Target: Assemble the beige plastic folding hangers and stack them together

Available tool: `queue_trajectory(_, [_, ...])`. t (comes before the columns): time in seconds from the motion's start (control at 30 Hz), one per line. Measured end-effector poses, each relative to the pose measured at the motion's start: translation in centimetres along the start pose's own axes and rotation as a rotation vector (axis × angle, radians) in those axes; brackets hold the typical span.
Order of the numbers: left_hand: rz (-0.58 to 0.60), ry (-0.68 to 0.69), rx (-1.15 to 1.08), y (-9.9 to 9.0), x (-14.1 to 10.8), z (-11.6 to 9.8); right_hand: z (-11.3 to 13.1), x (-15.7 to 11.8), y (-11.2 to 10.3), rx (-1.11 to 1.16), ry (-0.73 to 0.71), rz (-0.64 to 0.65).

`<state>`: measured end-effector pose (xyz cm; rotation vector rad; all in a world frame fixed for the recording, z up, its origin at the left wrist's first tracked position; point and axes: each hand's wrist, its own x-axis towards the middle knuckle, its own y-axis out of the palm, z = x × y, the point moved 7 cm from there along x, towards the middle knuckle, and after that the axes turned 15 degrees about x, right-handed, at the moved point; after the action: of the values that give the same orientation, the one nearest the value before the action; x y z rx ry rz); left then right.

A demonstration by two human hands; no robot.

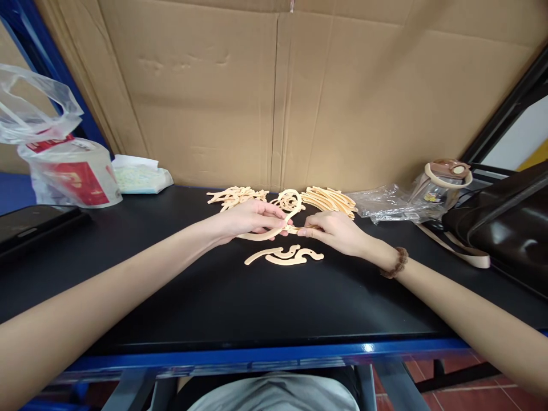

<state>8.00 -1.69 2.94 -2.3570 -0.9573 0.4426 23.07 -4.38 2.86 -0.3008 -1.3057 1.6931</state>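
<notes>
Above the middle of the black table, my left hand (254, 220) is closed on a pale, curved wooden hanger-like piece (294, 201) with a round hook at its top. My right hand (336, 231) is closed around the right arm of the same piece, its fingertips close to the centre joint. Just below the hands, loose curved wooden parts (285, 260) lie flat on the table. Behind the hands are a left pile of small pale parts (235, 196), a pile of hook parts (285, 200) and a right stack of long curved parts (329, 200).
On the left are a bagged tub (81, 177), a tissue pack (141, 176) and a black phone (38, 222). Clear plastic wrap (385, 204), a lidded jar (443, 180) and a dark leather bag (505, 222) with a strap lie right. Cardboard (205, 97) stands behind.
</notes>
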Motion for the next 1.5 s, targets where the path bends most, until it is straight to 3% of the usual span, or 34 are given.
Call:
queue_trajectory(0.2, [-0.024, 0.063, 0.025, 0.5, 0.3, 0.3, -0.1, -0.1, 0.5, 0.015, -0.001, 0.037])
queue_trajectory(0.33, [-0.057, 0.017, -0.005, 0.5, 0.6, 1.3, -0.6, -0.1, 0.9, 0.099, 0.079, 0.041])
queue_trajectory(0.53, [-0.203, -0.032, -0.039, 0.1, 0.8, 1.4, -1.2, -0.1, 1.2, 0.206, 0.227, 0.026])
queue_trajectory(0.67, [-0.284, -0.028, -0.064, 0.3, 1.0, 1.3, -2.8, 0.2, 1.5, 0.42, 0.313, -0.049])
queue_trajectory(0.8, [-0.365, 0.059, 0.224, -0.6, 0.9, 0.5, -4.6, 0.2, 1.2, 0.634, 0.419, -0.166])
queue_trajectory(0.93, [-0.424, 0.193, 0.732, -1.7, 0.1, -0.9, -5.2, 0.1, 0.7, 0.675, 0.491, -0.201])
queue_trajectory(1.03, [-0.419, 0.245, 0.94, -2.0, -0.2, -1.1, -5.3, -0.1, 0.5, 0.699, 0.522, -0.219])
queue_trajectory(1.1, [-0.426, 0.271, 0.98, -2.0, -0.3, -1.1, -4.9, -0.1, 0.1, 0.582, 0.473, -0.222])
queue_trajectory(1.27, [-0.412, 0.301, 1.191, -1.8, -0.2, -0.9, -2.9, 0.2, -1.6, 0.019, 0.277, -0.195])
queue_trajectory(1.37, [-0.439, 0.355, 1.423, -2.0, -0.3, -1.2, -2.3, 0.3, -1.8, -0.163, 0.212, -0.113])
queue_trajectory(1.5, [-0.512, 0.436, 1.571, -2.4, -0.6, -1.6, -1.8, 0.4, -1.6, -0.328, 0.091, -0.04])
